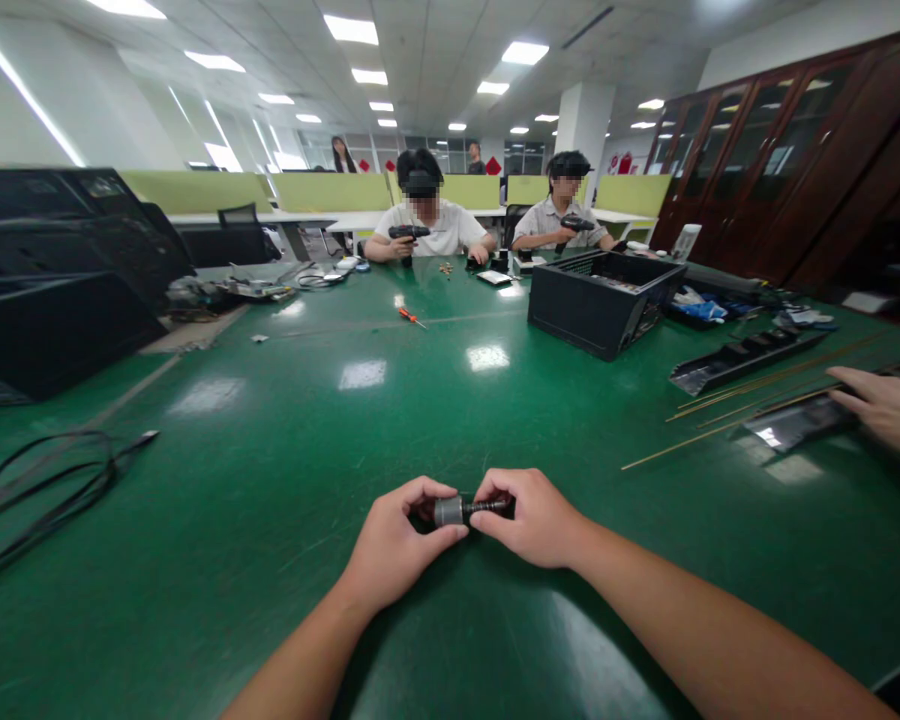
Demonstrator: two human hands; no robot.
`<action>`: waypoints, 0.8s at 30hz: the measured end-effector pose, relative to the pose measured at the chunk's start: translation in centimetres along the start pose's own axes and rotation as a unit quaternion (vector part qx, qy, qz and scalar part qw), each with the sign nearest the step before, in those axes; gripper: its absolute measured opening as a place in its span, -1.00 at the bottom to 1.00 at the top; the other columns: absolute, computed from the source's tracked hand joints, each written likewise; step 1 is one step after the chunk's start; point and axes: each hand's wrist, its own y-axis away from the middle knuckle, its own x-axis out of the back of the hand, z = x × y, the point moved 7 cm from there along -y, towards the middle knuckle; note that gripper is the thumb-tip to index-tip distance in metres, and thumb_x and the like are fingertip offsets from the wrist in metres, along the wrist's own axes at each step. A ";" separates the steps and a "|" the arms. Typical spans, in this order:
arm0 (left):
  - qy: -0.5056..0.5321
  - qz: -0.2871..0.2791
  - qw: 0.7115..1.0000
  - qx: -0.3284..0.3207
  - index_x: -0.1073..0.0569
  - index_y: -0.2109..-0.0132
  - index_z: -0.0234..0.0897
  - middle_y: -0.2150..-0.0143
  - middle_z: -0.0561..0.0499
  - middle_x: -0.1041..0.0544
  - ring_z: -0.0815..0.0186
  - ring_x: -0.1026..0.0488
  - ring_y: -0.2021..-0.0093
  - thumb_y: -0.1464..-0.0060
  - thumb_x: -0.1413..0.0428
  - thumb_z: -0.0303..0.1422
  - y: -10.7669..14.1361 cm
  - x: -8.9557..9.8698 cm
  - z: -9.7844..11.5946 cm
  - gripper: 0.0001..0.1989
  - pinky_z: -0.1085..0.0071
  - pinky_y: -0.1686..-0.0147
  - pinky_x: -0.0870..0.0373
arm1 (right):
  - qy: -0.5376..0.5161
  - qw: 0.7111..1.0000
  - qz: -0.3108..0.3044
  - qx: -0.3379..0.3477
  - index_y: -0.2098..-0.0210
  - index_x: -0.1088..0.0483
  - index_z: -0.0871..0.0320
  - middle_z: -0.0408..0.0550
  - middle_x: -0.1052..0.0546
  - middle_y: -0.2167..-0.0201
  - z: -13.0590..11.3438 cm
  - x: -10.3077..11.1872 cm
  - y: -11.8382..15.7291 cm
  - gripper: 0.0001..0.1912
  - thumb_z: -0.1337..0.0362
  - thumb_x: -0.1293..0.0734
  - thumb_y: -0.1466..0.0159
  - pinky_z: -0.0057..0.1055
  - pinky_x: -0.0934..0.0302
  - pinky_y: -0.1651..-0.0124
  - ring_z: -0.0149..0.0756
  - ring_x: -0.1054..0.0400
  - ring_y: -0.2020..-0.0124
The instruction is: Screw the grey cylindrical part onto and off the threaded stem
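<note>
Left hand (390, 545) clasps the grey metal cylinder (449, 512), right hand (536, 515) pinches the dark ridged rod (486, 507)! They're lined up, roughly parallel to the green worktop's (307, 400) far edge.

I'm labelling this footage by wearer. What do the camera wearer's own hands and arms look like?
The left hand and right hand are ungloved. Both forearms are bare to the picture's edge, with no sleeve, watch or bracelet. No ring shows, though some fingers are partly hidden. No markings stand out.
</note>
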 end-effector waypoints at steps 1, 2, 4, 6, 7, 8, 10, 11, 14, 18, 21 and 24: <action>0.002 0.000 1.000 0.001 -0.53 0.20 -0.26 0.32 0.01 -0.58 0.23 -0.50 0.29 0.09 -0.30 -0.30 0.0 0.0 0.0 -0.73 0.36 0.25 -0.37 | -0.001 1.000 0.001 0.000 0.37 -0.45 0.14 -0.20 -0.49 0.49 0.0 0.0 0.0 -0.94 0.29 -0.40 -0.18 -0.49 -0.11 0.36 -0.38 -0.33 0.44; 0.004 0.000 1.000 0.002 -0.53 0.20 -0.26 0.32 0.01 -0.58 0.22 -0.50 0.29 0.10 -0.30 -0.31 0.0 0.0 0.0 -0.73 0.36 0.25 -0.37 | -0.002 1.000 0.002 0.001 0.37 -0.45 0.14 -0.20 -0.50 0.48 0.0 0.0 0.0 -0.94 0.29 -0.40 -0.18 -0.49 -0.11 0.35 -0.38 -0.34 0.44; 0.008 0.000 1.000 0.004 -0.53 0.20 -0.27 0.32 0.01 -0.58 0.22 -0.50 0.29 0.10 -0.30 -0.31 0.1 0.0 0.1 -0.73 0.36 0.24 -0.37 | -0.002 1.000 0.003 0.003 0.36 -0.45 0.14 -0.19 -0.50 0.48 -0.1 0.1 0.0 -0.94 0.30 -0.40 -0.18 -0.48 -0.12 0.35 -0.38 -0.34 0.43; 0.010 0.000 1.000 0.004 -0.52 0.20 -0.27 0.32 0.02 -0.58 0.22 -0.50 0.28 0.10 -0.30 -0.31 0.1 0.1 0.2 -0.73 0.36 0.23 -0.37 | -0.002 1.000 0.006 0.006 0.37 -0.45 0.14 -0.19 -0.50 0.47 -0.2 0.1 0.1 -0.95 0.30 -0.40 -0.18 -0.48 -0.12 0.34 -0.38 -0.35 0.43; 0.010 0.001 1.000 0.004 -0.52 0.20 -0.27 0.32 0.02 -0.58 0.22 -0.50 0.29 0.10 -0.30 -0.31 0.0 0.1 0.2 -0.73 0.35 0.23 -0.37 | -0.003 1.000 0.007 0.007 0.37 -0.45 0.14 -0.19 -0.50 0.47 -0.2 0.1 0.1 -0.95 0.30 -0.40 -0.17 -0.49 -0.12 0.34 -0.38 -0.35 0.43; 0.011 0.000 1.000 0.005 -0.52 0.20 -0.27 0.32 0.02 -0.58 0.22 -0.50 0.29 0.10 -0.30 -0.31 0.0 0.1 0.2 -0.73 0.35 0.24 -0.37 | -0.004 1.000 0.008 0.008 0.36 -0.45 0.14 -0.19 -0.50 0.47 -0.2 0.1 0.1 -0.95 0.30 -0.40 -0.17 -0.49 -0.12 0.35 -0.38 -0.35 0.43; 0.011 -0.002 1.000 0.006 -0.53 0.20 -0.27 0.31 0.01 -0.58 0.22 -0.50 0.29 0.10 -0.30 -0.31 0.0 0.0 0.2 -0.73 0.35 0.24 -0.37 | -0.006 1.000 0.010 0.009 0.36 -0.45 0.14 -0.19 -0.50 0.47 -0.2 0.1 0.1 -0.95 0.31 -0.40 -0.17 -0.49 -0.11 0.35 -0.38 -0.35 0.43; 0.012 -0.002 1.000 0.007 -0.53 0.20 -0.27 0.31 0.01 -0.58 0.22 -0.50 0.29 0.10 -0.30 -0.31 0.0 0.0 0.2 -0.73 0.35 0.24 -0.37 | -0.005 1.000 0.010 0.009 0.36 -0.45 0.14 -0.19 -0.50 0.47 -0.1 0.1 0.1 -0.95 0.31 -0.40 -0.17 -0.49 -0.11 0.35 -0.38 -0.34 0.43; 0.010 -0.002 1.000 0.008 -0.53 0.20 -0.27 0.32 0.00 -0.58 0.22 -0.50 0.29 0.10 -0.30 -0.30 0.0 0.1 0.1 -0.72 0.35 0.25 -0.37 | -0.001 1.000 0.010 0.010 0.36 -0.45 0.14 -0.19 -0.51 0.46 -0.1 0.1 0.0 -0.94 0.31 -0.41 -0.17 -0.49 -0.11 0.36 -0.38 -0.35 0.43; 0.012 0.000 1.000 0.007 -0.53 0.19 -0.27 0.31 0.01 -0.59 0.22 -0.50 0.29 0.10 -0.31 -0.30 0.0 0.1 0.0 -0.72 0.35 0.24 -0.37 | -0.003 1.000 0.012 0.012 0.35 -0.45 0.14 -0.19 -0.52 0.45 -0.2 0.1 0.0 -0.94 0.33 -0.41 -0.16 -0.48 -0.13 0.34 -0.38 -0.36 0.42; 0.013 0.000 1.000 0.009 -0.52 0.19 -0.27 0.31 0.01 -0.58 0.22 -0.50 0.29 0.10 -0.31 -0.29 0.0 0.1 -0.1 -0.71 0.34 0.24 -0.37 | -0.001 1.000 0.016 0.014 0.35 -0.45 0.13 -0.19 -0.52 0.45 -0.3 0.3 0.1 -0.94 0.33 -0.41 -0.16 -0.48 -0.12 0.35 -0.38 -0.36 0.42; 0.012 0.000 1.000 0.010 -0.52 0.19 -0.27 0.31 0.01 -0.58 0.21 -0.50 0.28 0.10 -0.31 -0.29 0.0 0.1 -0.2 -0.71 0.33 0.23 -0.37 | 0.003 1.000 0.016 0.014 0.35 -0.45 0.13 -0.19 -0.51 0.45 -0.3 0.3 0.1 -0.94 0.32 -0.41 -0.16 -0.48 -0.12 0.35 -0.38 -0.36 0.42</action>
